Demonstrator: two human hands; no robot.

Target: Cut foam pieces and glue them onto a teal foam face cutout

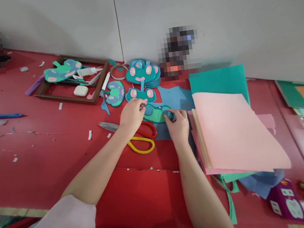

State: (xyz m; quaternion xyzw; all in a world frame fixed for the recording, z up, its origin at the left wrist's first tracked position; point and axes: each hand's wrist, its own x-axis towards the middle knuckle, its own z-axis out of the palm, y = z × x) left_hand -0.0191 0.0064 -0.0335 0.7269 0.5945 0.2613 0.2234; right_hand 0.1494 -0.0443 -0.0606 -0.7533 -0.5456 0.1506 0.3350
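A green felt cut-out (158, 115) with blue round patches lies between my hands. My left hand (132, 115) has its fingers pinched at the cut-out's left end; the fingertips are partly hidden. On the right end, the bent fingers and thumb of my right hand (178, 125) grip the edge. Just above is a teal felt frog face (149, 95) with pink eyes, and behind it sits a pile of similar frog faces (143, 74). Scissors (142, 145) with red and yellow handles lie beneath my left wrist. Blue felt (178, 97) spreads behind the cut-out.
Pink felt sheets (227, 130) are stacked on the right over a teal sheet (217, 79). A brown frame (66, 99) at back left surrounds a glue bottle (86, 72) and tools. Close by are a tape ring (118, 72), a blue pen (3, 116) and a purple box (286, 201).
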